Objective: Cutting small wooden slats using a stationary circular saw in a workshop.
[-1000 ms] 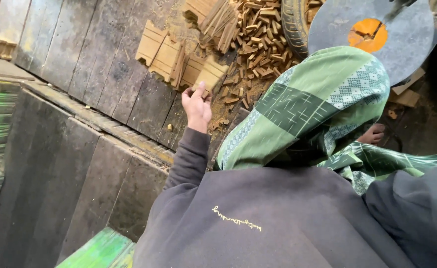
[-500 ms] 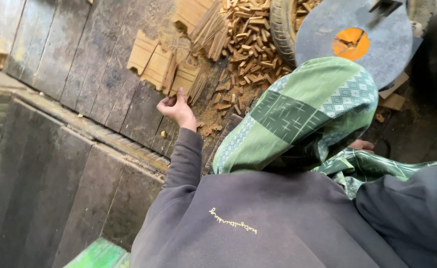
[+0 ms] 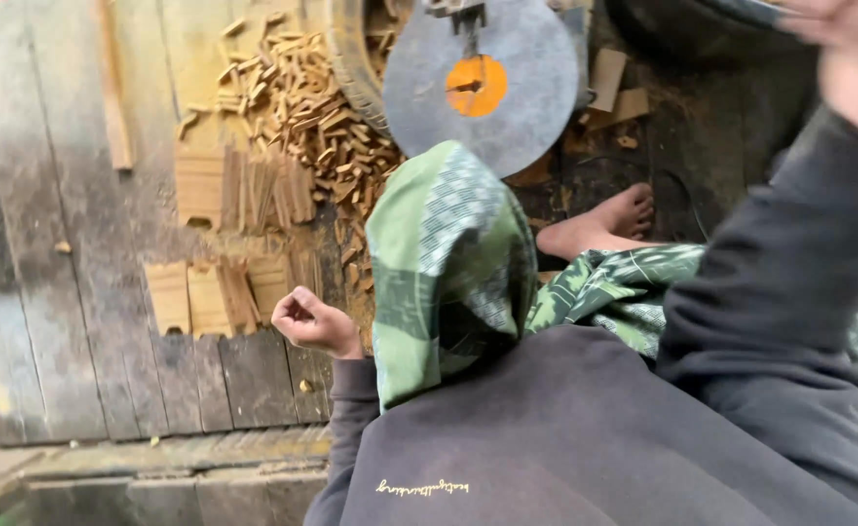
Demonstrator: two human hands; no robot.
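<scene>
The plank floor takes up the whole left side. At twelve o'clock sits one grey round disc with an orange centre, the biggest single object here. If it is a cutting or grinding wheel, I'd call it the main hazard. The one bare foot showing lies just beside it at about two o'clock, with loose green patterned cloth near it. Either could be caught if the disc turns.

From eleven o'clock, one heap of short wooden sticks spills from a round rimmed tub. There are far too many to count. They look easy to scatter, and they would roll underfoot.

Below the heap lie flat bundles of slats in two rows: an upper row at ten o'clock and a lower row at nine o'clock. I count three blocks in the lower row. The upper row is fanned, and its count is unclear. One long thin strip lies apart at far left.

The left hand hovers just beside the lower row, at its right end, with the fingers curled together. Whether it holds anything, I cannot tell. A careless sweep there could knock the neat blocks askew. The right hand is raised at one o'clock, too blurred to tell whether the fingers are apart or together. It passes near the disc's side.
</scene>
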